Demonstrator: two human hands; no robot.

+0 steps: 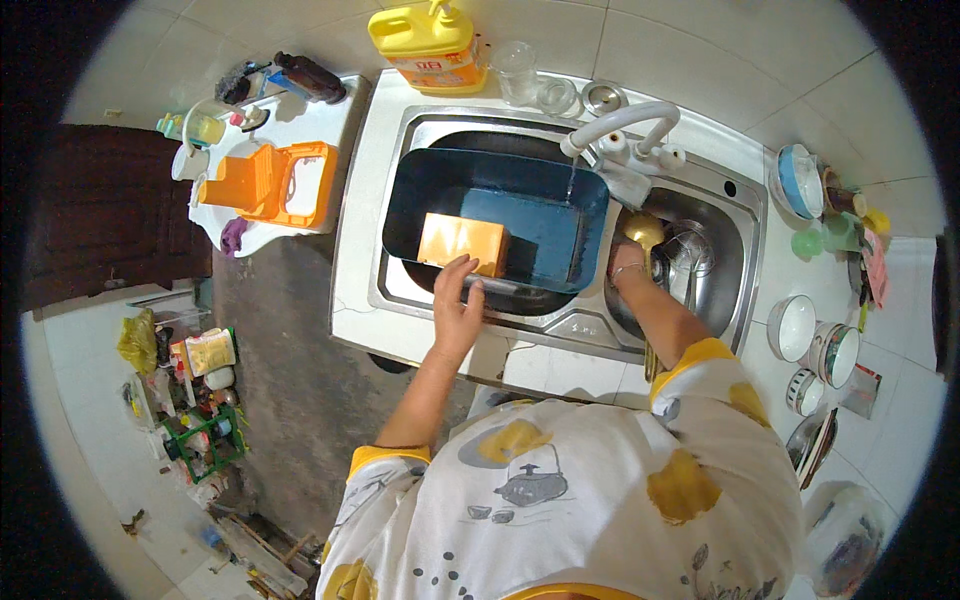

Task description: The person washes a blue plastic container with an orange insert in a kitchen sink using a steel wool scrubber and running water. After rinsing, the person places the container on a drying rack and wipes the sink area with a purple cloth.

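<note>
A dark blue rectangular basin rests over the left sink bowl, and water runs into it from the white faucet. Inside, near its front wall, stands an orange box-shaped thing. My left hand is closed on the basin's near rim beside the orange box, fingertips over the edge. My right hand reaches down into the right sink bowl, close to a gold-coloured ladle. Its fingers are mostly hidden, so a grip cannot be made out. A wire strainer lies further right in that bowl.
A yellow jug, a clear glass and jar lids stand behind the sink. Several bowls line the right counter. An orange open case lies on the left washstand. Cluttered goods sit on the floor at left.
</note>
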